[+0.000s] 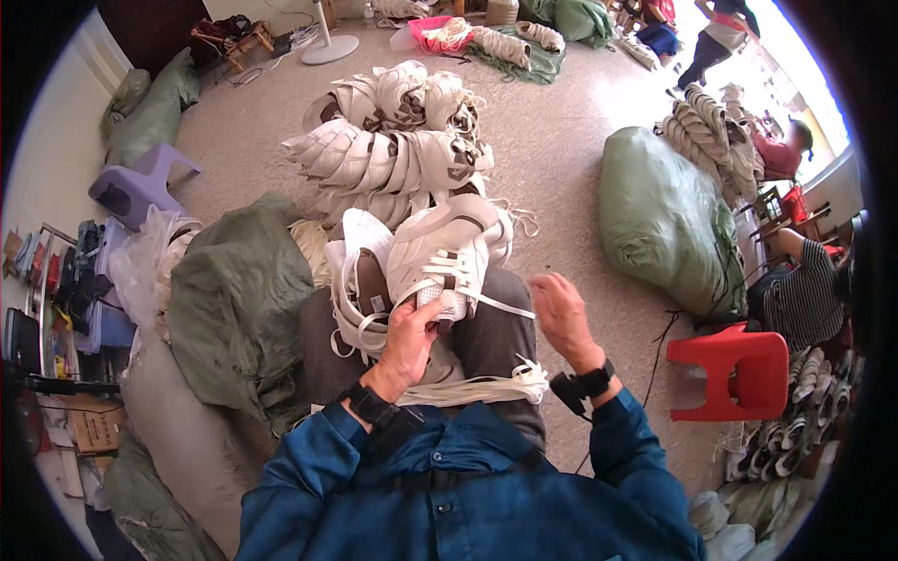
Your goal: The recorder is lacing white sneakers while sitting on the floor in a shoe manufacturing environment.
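Note:
A white and beige shoe upper point(435, 238) with a brown lining rests over my knees, partly laced with a flat cream shoelace point(500, 304). My left hand point(412, 337) is closed on the upper at its mesh tongue, thumb on top. To the right, my right hand point(564, 318) has its fingers curled together at the far end of the shoelace, which stretches out from the eyelets. The exact pinch is partly hidden. Against the upper's left side leans a second shoe upper point(360, 271), its brown inside showing. A bundle of cream laces point(477, 388) lies across my lap.
Stacked shoe uppers point(383, 159) fill the floor ahead. A dark green sack point(238, 309) stands at my left, a pale green sack point(655, 215) at right. Nearby are a red stool point(734, 374) and a purple stool point(145, 187). Other people sit and stand along the right.

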A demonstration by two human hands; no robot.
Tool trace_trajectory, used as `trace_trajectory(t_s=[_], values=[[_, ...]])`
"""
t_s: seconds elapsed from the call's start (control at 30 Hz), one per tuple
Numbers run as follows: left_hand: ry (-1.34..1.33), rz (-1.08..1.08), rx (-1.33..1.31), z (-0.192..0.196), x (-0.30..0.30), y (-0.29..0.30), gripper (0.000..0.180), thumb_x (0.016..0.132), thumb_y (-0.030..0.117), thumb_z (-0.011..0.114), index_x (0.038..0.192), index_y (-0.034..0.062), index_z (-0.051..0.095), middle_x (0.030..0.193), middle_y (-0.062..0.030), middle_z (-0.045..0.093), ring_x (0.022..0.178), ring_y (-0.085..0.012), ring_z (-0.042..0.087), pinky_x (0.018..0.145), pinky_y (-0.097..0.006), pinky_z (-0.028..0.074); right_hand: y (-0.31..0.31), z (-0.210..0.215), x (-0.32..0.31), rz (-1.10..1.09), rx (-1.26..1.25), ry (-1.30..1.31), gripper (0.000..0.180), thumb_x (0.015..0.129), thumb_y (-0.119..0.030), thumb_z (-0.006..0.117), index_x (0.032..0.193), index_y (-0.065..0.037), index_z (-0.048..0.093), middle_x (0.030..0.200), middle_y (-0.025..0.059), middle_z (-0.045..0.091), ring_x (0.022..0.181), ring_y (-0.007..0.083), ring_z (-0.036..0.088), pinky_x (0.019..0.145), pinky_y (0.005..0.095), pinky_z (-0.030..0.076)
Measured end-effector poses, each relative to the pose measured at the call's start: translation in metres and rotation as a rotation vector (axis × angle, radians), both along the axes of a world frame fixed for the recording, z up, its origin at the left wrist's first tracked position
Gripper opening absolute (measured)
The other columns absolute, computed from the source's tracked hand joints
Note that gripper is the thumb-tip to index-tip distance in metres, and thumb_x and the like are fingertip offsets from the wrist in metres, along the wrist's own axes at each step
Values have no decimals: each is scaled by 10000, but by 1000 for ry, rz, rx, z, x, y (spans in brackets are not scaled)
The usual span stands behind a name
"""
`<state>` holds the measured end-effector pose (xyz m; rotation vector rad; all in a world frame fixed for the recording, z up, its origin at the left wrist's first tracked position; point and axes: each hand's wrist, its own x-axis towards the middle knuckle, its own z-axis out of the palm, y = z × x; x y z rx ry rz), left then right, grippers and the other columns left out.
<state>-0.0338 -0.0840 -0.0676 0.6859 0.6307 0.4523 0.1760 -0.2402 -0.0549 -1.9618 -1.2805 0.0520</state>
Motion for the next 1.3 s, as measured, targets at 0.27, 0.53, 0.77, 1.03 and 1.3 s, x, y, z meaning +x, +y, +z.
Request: trace_trajectory(t_s=[0.27, 0.53, 0.77, 1.03, 1.3], values=[[260, -185, 213, 12, -31, 5, 221, 970, 207, 633, 1091, 27, 675, 1035, -50, 694, 853, -108, 652, 703, -259, 524, 45, 17, -33, 357, -195, 394, 294, 957, -200, 611, 761, 19, 596, 695, 134, 625, 620, 301, 601, 600, 388, 487], [535, 51, 1568, 55, -29, 19, 203, 809, 87, 751, 925, 42, 590, 817, -92, 516, 705, -265, 566, 632, -357, 469, 28, 14, -9, 412, -152, 911, 286, 1014, -238, 560, 883, -8, 669, 818, 2, 645, 754, 89, 594, 711, 252, 501], [590, -121, 2019, 48, -26, 35, 154, 835, 90, 704, 895, 58, 566, 834, -104, 575, 800, -314, 572, 767, -417, 444, 25, 7, -13, 395, -89, 957, 283, 1014, -247, 559, 993, 1, 693, 885, 6, 661, 841, 91, 611, 779, 250, 500], [666, -115, 1943, 56, -52, 62, 140, 836, 87, 697, 873, 58, 565, 790, -99, 580, 798, -324, 595, 886, -449, 436, 25, 10, -17, 412, 104, 1259, 279, 985, -192, 540, 1026, 15, 722, 1242, 113, 658, 987, 118, 621, 907, 303, 513], [486, -214, 1499, 66, -12, 3, 218, 875, 77, 695, 1072, 2, 638, 873, -127, 622, 639, -248, 609, 602, -355, 493, 15, 18, 2, 574, 667, 1668, 396, 1041, -269, 456, 682, -105, 492, 954, 94, 667, 973, 243, 648, 1105, 510, 391]])
